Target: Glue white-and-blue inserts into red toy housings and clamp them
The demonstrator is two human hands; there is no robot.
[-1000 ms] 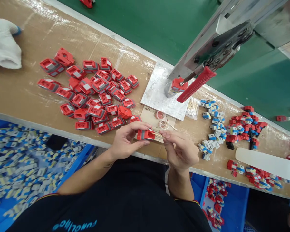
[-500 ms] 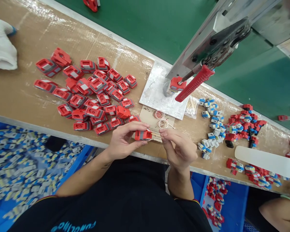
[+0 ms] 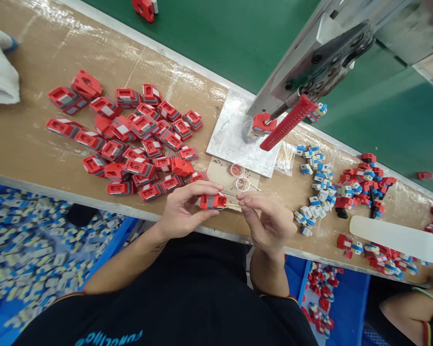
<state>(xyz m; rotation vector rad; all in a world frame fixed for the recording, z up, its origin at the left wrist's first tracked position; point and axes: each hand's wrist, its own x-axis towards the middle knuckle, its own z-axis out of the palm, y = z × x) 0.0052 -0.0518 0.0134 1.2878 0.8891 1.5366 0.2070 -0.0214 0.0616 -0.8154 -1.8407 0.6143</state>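
Note:
Between thumb and fingers, my left hand (image 3: 184, 209) grips a red and grey toy part (image 3: 212, 201) above the table's front edge. My right hand (image 3: 267, 218) pinches a thin cotton swab (image 3: 233, 205), whose far end meets the right side of the red part. Just beyond my hands, two small round clear cups (image 3: 241, 183) stand on a stained cardboard piece (image 3: 216, 172). A pile of similar red parts (image 3: 144, 126) lies to the left of my hands.
A press with a red handle (image 3: 290, 122) stands on a metal plate (image 3: 225, 129). A bag of swabs (image 3: 284, 157), blue-white parts (image 3: 323, 180), red parts (image 3: 368, 180) and a white bottle (image 3: 397, 238) lie right. Blue bins (image 3: 111, 250) sit below. Another person's arm (image 3: 411, 305) shows lower right.
The swab and the fingers of my right hand have shifted slightly. A small red and blue-white piece has come into view behind the press handle on the green surface. The other person's arm has moved.

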